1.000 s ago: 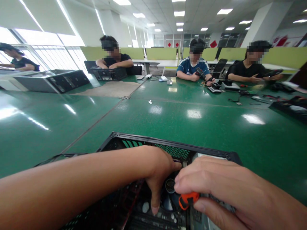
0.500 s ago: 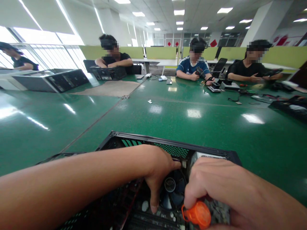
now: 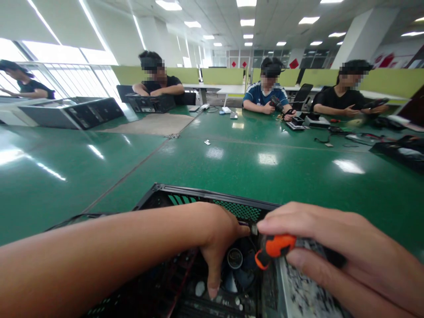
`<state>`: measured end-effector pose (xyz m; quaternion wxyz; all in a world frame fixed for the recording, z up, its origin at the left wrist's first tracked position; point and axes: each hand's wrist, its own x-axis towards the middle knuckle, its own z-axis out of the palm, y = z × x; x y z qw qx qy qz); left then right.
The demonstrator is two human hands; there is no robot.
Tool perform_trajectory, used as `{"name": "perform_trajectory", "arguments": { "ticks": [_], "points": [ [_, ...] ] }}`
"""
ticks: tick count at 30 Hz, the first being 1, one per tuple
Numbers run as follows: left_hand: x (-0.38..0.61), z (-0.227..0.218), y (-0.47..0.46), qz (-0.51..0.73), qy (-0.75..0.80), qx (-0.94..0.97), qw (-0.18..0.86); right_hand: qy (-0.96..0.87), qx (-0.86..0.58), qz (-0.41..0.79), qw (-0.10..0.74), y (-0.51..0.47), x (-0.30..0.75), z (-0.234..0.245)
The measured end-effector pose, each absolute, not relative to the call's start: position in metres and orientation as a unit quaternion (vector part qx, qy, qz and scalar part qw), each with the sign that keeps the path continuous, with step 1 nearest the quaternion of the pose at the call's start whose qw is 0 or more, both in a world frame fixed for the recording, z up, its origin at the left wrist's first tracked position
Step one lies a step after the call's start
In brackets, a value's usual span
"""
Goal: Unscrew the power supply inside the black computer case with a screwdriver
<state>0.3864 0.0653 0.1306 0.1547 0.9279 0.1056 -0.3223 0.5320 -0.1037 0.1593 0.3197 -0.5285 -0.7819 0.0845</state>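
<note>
My left arm comes in from the lower left edge of the frame, rising slightly to a wrist that bends over at lower centre. There my left hand [image 3: 215, 238] arches down into the case [image 3: 198, 191], knuckles uppermost, one finger reaching to the right and the thumb pointing down toward the bottom edge. That thumb and finger are spread well apart, just left of the fan [image 3: 235, 258]; my other fingers are hidden, so I cannot tell whether they grip anything.

My right hand [image 3: 334, 238] enters from the lower right, its fingers pointing left, and pinches an orange handle [image 3: 278, 245] between thumb and fingers. The handle tilts, its ringed end lower and to the left, and appears over the case, right of the fan. Below my right thumb shows a pale, speckled box [image 3: 306, 287]. The case sits at bottom centre on the green table [image 3: 172, 163].
</note>
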Motion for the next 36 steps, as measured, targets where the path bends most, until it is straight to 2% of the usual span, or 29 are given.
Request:
{"name": "perform_trajectory", "arguments": {
  "ticks": [3, 7, 16, 30, 36],
  "points": [
    [0.385, 0.134, 0.062, -0.376, 0.083, 0.914, 0.13, -0.764, -0.573, 0.06, 0.292, -0.1, 0.543, 0.158],
    [0.386, 0.136, 0.06, -0.371, 0.089, 0.917, 0.113, -0.755, -0.583, 0.049, 0.295, -0.093, 0.549, 0.156],
    [0.389, 0.143, 0.058, -0.413, 0.089, 0.898, 0.124, -0.767, -0.567, 0.116, 0.276, -0.087, 0.543, 0.152],
    [0.389, 0.144, 0.058, -0.411, 0.082, 0.902, 0.105, -0.769, -0.563, 0.126, 0.275, -0.086, 0.542, 0.153],
    [0.388, 0.133, 0.062, -0.394, 0.079, 0.904, 0.143, -0.774, -0.552, 0.115, 0.287, -0.086, 0.537, 0.15]
  ]
}}
